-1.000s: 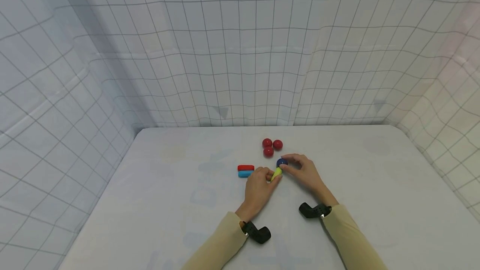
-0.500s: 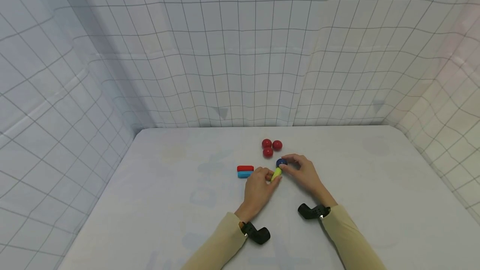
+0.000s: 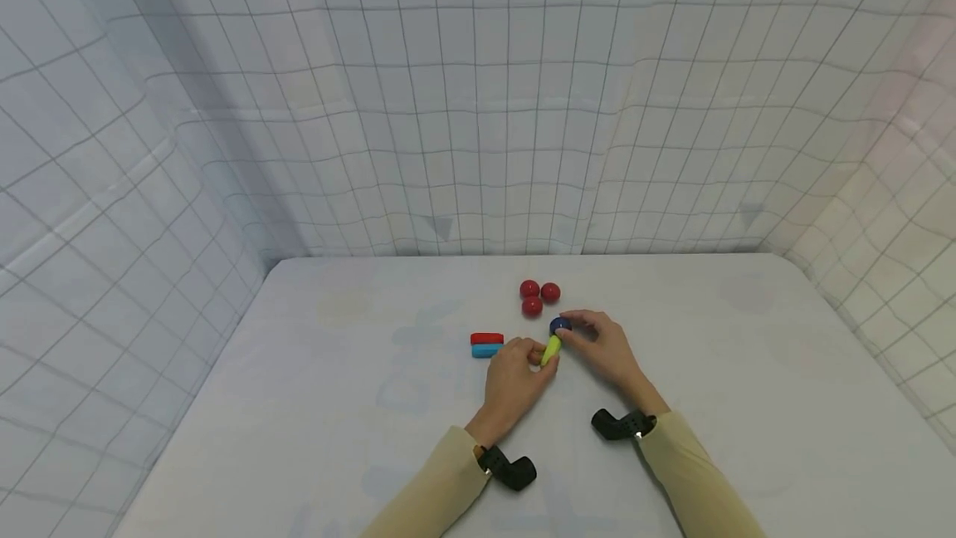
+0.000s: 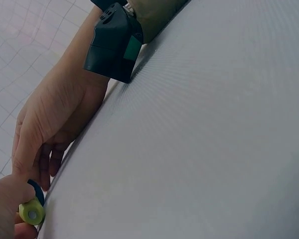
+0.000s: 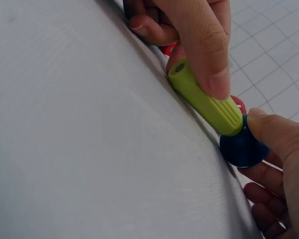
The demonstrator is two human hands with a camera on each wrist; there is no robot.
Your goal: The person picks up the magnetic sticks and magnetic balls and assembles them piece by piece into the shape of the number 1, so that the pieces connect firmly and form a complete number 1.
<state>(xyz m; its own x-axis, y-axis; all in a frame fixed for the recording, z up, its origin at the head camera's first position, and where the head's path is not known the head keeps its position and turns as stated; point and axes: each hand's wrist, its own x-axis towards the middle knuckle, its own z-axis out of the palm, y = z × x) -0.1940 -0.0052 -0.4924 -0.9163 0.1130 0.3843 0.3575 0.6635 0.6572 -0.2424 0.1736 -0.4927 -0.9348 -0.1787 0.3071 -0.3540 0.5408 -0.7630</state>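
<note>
Lime stick (image 5: 202, 104) pinched in our left hand (image 3: 514, 374), blue ball (image 5: 243, 148) in our right hand (image 3: 608, 349), toward the counter's (image 3: 336, 413) far edge; nothing budged, so contact held.

On a table (image 3: 336, 405), a person's left hand (image 3: 514, 379) and right hand (image 3: 608, 353) meet just right of centre; the left holds a slanting rod (image 3: 551, 350), which runs from near left to far right, its far end against a single ball (image 3: 558, 323) in the right hand's fingers. Just left of the left hand's fingers lies a pair of rods (image 3: 486, 349), side by side, one behind the other, while three balls (image 3: 531, 305) sit clustered beyond the single ball and slightly to its left. Behind the table's far edge hangs a curtain (image 3: 478, 106).
</note>
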